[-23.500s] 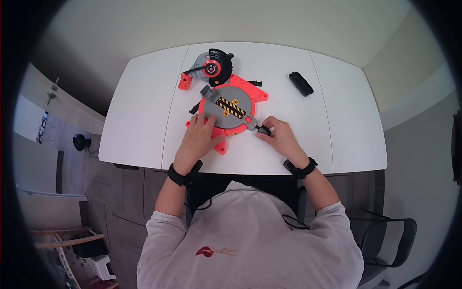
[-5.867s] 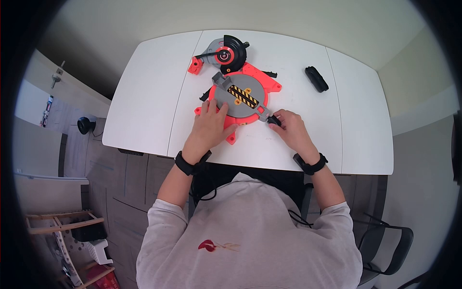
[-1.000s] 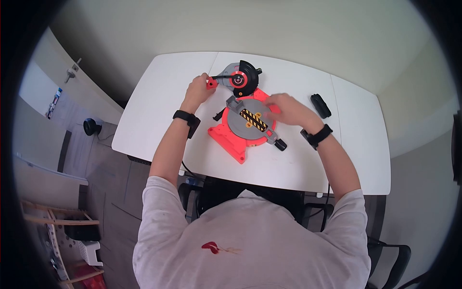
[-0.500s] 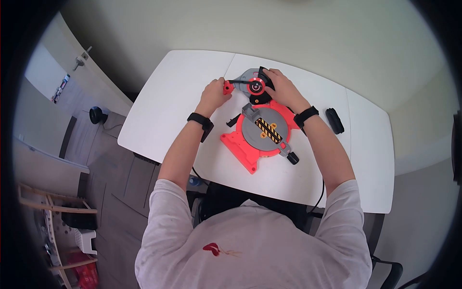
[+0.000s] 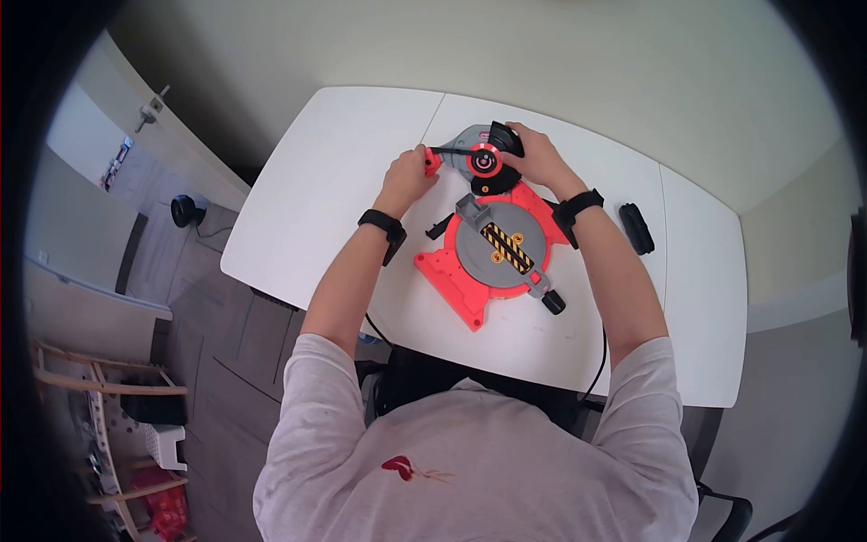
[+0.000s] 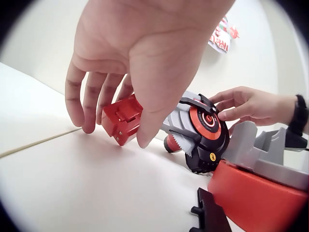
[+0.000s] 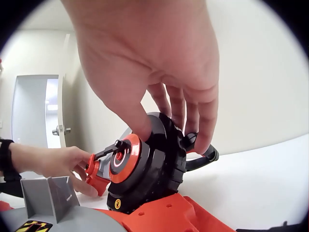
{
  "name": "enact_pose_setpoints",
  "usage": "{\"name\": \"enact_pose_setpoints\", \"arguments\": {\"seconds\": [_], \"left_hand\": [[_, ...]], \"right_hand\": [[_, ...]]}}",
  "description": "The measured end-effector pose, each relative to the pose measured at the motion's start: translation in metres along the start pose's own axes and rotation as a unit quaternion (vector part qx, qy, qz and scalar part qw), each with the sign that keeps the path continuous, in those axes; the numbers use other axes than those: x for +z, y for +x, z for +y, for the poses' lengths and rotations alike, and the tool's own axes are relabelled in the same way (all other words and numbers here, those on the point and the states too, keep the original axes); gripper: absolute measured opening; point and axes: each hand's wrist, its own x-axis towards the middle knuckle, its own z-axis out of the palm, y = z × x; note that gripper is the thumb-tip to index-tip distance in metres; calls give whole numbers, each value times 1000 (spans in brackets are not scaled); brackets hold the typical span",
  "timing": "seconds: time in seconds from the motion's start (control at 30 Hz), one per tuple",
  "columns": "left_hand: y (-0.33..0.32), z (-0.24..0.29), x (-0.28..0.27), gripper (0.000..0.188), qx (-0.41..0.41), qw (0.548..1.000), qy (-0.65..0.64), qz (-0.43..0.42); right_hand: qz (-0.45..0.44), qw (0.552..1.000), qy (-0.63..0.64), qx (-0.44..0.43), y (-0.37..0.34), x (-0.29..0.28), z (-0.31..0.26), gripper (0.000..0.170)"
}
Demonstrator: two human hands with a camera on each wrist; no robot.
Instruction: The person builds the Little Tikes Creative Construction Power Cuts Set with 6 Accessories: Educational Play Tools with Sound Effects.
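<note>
A toy saw head with a grey body and black blade guard (image 5: 492, 187) lies behind the toy base. My left hand (image 5: 408, 182) holds the red block (image 5: 432, 163) at the end of its arm; in the left wrist view, thumb and fingers of the left hand (image 6: 149, 48) flank the red block (image 6: 123, 118). My right hand (image 5: 544, 164) grips the guard from the right. The right wrist view has the thumb of the right hand (image 7: 149, 53) on the guard's near side (image 7: 166, 159), fingers over its far side. The red base (image 5: 453, 291) carries a grey disc (image 5: 481, 248).
A black knob (image 5: 553, 302) sticks out at the disc's front right. One loose black piece (image 5: 637, 228) lies on the right of the white table (image 5: 307, 181). A black part (image 5: 439, 226) extends from the base's left side. The wall stands behind the table.
Both hands have left the base and knob they were at earlier. My left hand went to the red block first; my right hand then moved from above the disc up to the guard.
</note>
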Motion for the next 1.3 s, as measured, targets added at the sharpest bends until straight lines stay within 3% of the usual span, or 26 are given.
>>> {"name": "enact_pose_setpoints", "arguments": {"seconds": [0.2,0.4,0.7,0.83,0.93,1.13,1.23,1.3], "left_hand": [[6,-2,-4,34,24,998,-33,39],[4,14,-44,34,50,993,-49,94],[-1,55,-132,42,179,961,-86,195],[-16,71,-153,45,184,967,-86,156],[-32,86,-162,44,142,978,-125,88],[-45,93,-141,47,147,975,-151,66],[-52,98,-134,50,131,984,-123,3],[-56,97,-117,48,145,979,-144,-4]], "right_hand": [[-22,996,80,-18,3,0,12,56],[46,993,102,-34,-6,-24,-15,58],[-7,957,282,65,-41,-78,-74,64],[-34,946,309,94,-58,-92,-79,61],[-50,951,281,115,-68,-104,-81,59],[-37,966,216,140,-96,-126,-91,54],[52,991,118,38,-99,-121,-74,52],[54,997,62,10,-109,-127,-88,51]]}}
